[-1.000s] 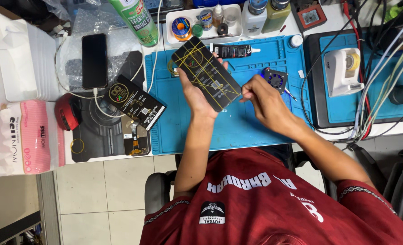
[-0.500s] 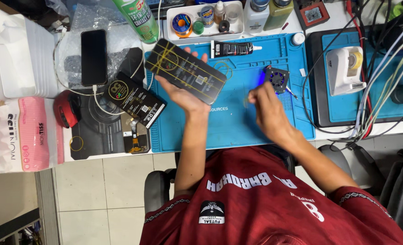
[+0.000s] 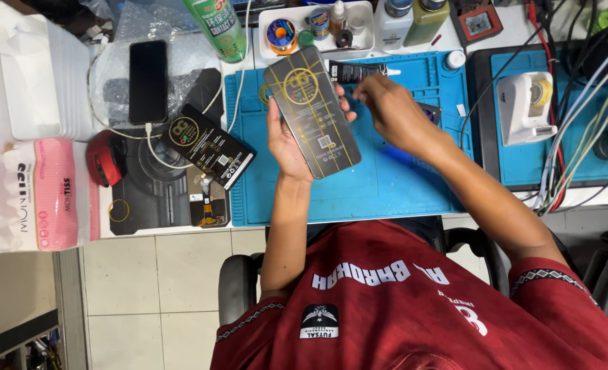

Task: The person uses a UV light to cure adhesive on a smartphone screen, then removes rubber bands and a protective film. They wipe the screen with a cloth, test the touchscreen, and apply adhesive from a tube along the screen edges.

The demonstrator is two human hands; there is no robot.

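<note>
Left hand [image 3: 287,140] grips black packet [image 3: 312,113]; right hand [image 3: 393,113] pinches its top edge. I'd peel slowly.

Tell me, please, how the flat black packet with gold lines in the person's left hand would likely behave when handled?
The black packet probably stays stiff: it juts flat past the left hand without drooping. It looks thin, and one hand carries it, so it is likely light. Its glossy face may be slippery, and being so thin it could bend or crack if squeezed.

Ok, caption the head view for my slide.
Seated person's left hand holds a black flat package over a blue work mat; right hand nears a black tube.
</note>
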